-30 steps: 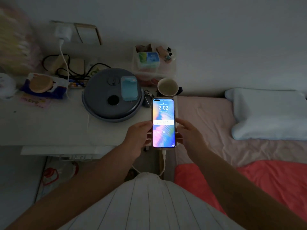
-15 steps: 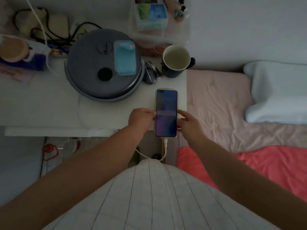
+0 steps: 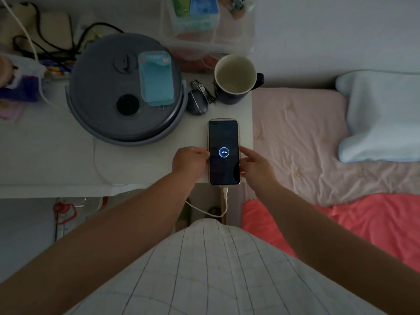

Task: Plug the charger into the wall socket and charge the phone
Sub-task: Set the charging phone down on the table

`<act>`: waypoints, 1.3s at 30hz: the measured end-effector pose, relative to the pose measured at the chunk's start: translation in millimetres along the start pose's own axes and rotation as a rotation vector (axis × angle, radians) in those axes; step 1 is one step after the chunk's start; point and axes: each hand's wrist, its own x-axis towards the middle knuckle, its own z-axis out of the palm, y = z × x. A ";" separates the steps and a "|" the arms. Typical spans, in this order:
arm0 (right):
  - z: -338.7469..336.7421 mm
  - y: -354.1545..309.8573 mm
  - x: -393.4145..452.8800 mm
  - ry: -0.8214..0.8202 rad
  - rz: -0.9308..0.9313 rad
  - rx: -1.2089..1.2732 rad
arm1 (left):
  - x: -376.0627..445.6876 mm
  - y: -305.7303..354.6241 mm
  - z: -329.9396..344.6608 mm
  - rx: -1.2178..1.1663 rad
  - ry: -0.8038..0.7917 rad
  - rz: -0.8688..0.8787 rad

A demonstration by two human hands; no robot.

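Setting phone [image 3: 223, 153] down at the desk [image 3: 136, 164] corner, near edge; screen up, dark, with a small charge ring showing, so charging looks live; wall socket out of view, can't confirm the plug end.

Left hand [image 3: 190, 160] curled against the phone's left edge, right hand [image 3: 254, 163] with fingertips on its right edge; both pinch it lightly from the sides; can't tell if it is fully resting on the desk yet.

Cable [image 3: 223, 204] is plugged into the phone's bottom, drops off the desk edge, loops under the left forearm and runs back up over the desktop.

Risks, my read:
- phone's bottom end sits right at the desk edge, right side near the gap to the bed [image 3: 295, 137]; a nudge on release could tip it off;
- hanging cable loop adds pull on the connector; snagging it with the left arm or the body when backing away could drag the phone or unseat the plug;
- cable also passes close by the grey bin [image 3: 125, 87]; moving that would tug it.

Around: teal case [image 3: 156, 79] lying on the bin lid; mouse [image 3: 197, 103] and mug [image 3: 235, 76] just behind the phone, apart from it, limiting how far back it can be pushed; pillow [image 3: 381, 114] well off to the right; dark cords at rear left, clear of the work.
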 end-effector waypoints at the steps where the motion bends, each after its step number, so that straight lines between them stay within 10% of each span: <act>1: 0.6 0.8 1.6 -0.005 0.005 -0.002 | 2.3 -0.9 0.6 0.012 0.004 -0.003; 39: -22.6 -9.0 -60.2 0.073 -0.055 -0.126 | -56.1 -5.9 -47.3 -0.077 -0.090 0.030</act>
